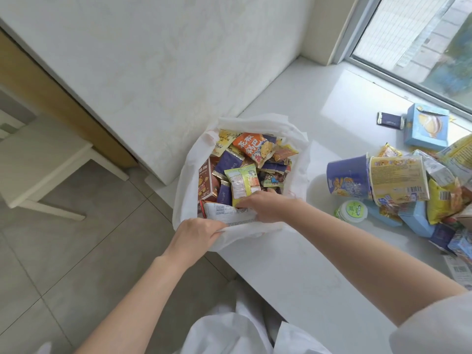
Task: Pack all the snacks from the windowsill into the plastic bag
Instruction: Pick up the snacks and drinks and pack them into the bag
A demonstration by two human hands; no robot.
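Observation:
A white plastic bag [301, 159] stands open at the left end of the windowsill [293, 264], filled with several snack packets. My left hand [196, 236] grips the bag's near rim. My right hand [265, 206] reaches inside the bag, its fingers on a white packet with a barcode [224, 212], below a green packet [242, 183]. An orange packet [251, 146] lies at the top of the pile. On the sill to the right lie more snacks: a purple cup [347, 177], a yellow cup [398, 178] and a blue box [426, 127].
A round white-green container [351, 210] sits beside the cups. Several packets and blue boxes are heaped at the right edge of the sill. A dark purple bar [389, 120] lies near the window. A white stool [38, 159] stands on the tiled floor at left.

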